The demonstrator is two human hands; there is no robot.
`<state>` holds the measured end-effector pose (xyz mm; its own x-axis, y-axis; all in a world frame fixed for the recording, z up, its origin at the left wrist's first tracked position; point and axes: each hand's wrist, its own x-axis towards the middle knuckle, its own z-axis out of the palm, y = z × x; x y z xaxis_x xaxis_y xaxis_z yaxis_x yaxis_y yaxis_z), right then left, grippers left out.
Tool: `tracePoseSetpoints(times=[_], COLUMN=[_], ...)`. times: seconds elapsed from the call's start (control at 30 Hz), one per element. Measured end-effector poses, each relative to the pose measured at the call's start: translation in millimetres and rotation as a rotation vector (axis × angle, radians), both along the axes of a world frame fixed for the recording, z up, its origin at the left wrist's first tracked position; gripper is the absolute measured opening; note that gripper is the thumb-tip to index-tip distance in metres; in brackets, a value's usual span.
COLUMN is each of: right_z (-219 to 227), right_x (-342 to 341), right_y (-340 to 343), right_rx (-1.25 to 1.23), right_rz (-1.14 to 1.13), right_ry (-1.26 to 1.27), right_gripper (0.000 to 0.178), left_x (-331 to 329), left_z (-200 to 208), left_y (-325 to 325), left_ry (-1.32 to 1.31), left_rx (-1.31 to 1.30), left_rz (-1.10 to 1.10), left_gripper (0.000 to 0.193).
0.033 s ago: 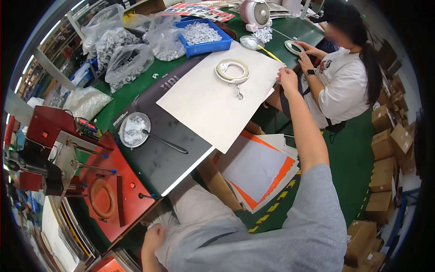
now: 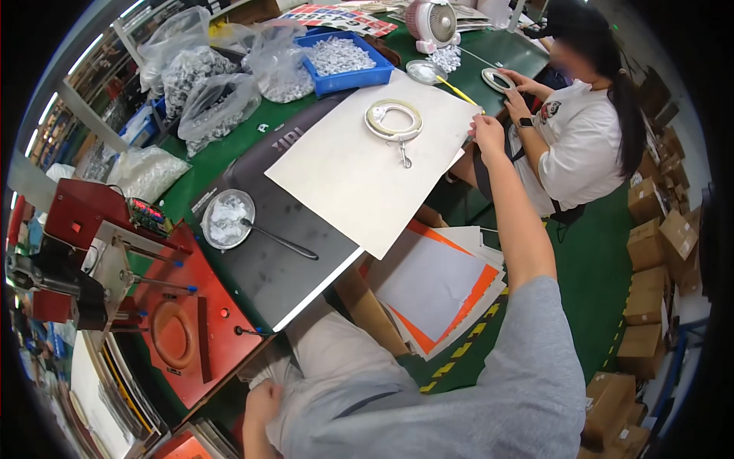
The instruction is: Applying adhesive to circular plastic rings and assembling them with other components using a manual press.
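My right hand reaches to the right corner of a large off-white sheet, its fingers closed at the edge. Close by its fingertips is the end of a tool with a yellow handle. A white ring-shaped part with a pale yellowish rim lies on the sheet, and a small metal snap hook hangs off its near side. Low against my thigh is my left hand, fingers curled, the palm hidden.
A dish of white paste with a dark-handled spatula sits on the black mat. A red press machine stands at left. Bags and a blue tray of small parts lie behind. A co-worker sits at right.
My left hand has shifted very slightly beside my thigh. The right hand and the sheet look unchanged.
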<state>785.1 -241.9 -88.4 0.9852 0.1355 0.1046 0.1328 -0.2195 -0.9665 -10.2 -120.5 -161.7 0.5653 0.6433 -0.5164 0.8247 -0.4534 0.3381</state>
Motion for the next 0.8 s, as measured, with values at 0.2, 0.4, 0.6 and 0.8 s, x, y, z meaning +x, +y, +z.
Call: tracePoseSetpoints(times=[0.2,0.4,0.6,0.8], right_z=[-4,2,1,2], right_x=[10,10,26,30], right_y=[3,4,-6,-8], right_rx=[0.21,0.255,0.303,0.352], right_rz=[-0.001,0.004,-0.017,-0.01], right_ry=[0.217,0.27,0.274,0.322], right_gripper=[0.024,0.023,0.022,0.022], left_x=[18,30,59,68], left_z=[-25,-56,-31,-33], left_y=[-10,-5,0,2], left_ry=[0.193,0.474,0.468,0.45], left_rx=[0.189,0.202,0.19,0.185], left_rz=[-0.125,-0.188,-0.213,-0.167], left_gripper=[0.034,0.035,0.04,0.041])
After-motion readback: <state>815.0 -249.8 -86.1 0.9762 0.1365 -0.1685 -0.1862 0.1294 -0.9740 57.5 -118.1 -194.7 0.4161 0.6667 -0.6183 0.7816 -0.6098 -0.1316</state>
